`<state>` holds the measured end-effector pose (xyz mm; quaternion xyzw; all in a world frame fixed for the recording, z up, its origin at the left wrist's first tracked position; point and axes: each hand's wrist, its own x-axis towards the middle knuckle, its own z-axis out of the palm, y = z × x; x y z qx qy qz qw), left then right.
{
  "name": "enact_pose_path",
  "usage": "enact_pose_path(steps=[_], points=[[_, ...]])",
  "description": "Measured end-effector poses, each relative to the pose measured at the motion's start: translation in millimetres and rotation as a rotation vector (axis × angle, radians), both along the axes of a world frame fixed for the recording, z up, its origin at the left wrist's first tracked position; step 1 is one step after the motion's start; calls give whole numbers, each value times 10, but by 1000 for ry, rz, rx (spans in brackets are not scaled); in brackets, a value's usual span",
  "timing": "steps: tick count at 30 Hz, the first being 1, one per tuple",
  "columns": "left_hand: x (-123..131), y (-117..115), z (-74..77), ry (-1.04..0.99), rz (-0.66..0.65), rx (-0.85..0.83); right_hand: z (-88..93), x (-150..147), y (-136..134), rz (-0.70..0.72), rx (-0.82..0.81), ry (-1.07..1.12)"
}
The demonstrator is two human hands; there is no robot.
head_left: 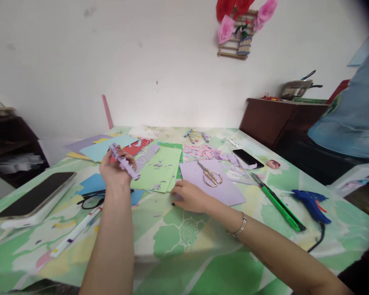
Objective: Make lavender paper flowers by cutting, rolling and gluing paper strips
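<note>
My left hand (118, 166) is raised over the left part of the table, its fingers closed around a slim stick wrapped in frilled purple paper (126, 166), which slants down to the right. Low on the tablecloth, my right hand (189, 196) lies at the near left edge of a purple paper sheet (230, 196). Its fingers are bent, the thumb is apart from them, and nothing shows between them. Gold-handled scissors (211, 176) rest on that sheet. Light green sheets (156, 168) with small purple scraps lie between the hands.
Right of my right hand lie a green utility knife (281, 207), a blue glue gun (312, 205) and a black phone (248, 158). Pink and purple paper scraps (203, 153) are heaped farther back. Another phone (38, 194), black-framed glasses (92, 198) and a white pen (76, 233) are at left.
</note>
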<state>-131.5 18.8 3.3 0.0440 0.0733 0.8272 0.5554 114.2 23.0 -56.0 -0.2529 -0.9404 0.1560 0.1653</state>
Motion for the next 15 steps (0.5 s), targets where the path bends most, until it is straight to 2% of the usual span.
enact_pose_path(steps=[4,9,14,15], points=[[-93,-28,-16,-100,18,89,106,-248,142,-48,26,-20],[-130,-56,-1,-132,79,130,228,-810,623,-95,49,4],[-212,-269,89,-17,165,161,142,-1472,1063,-100,59,-24],[-232,-316,109,19,243,168,111,-1579,1115,-110,59,-35]])
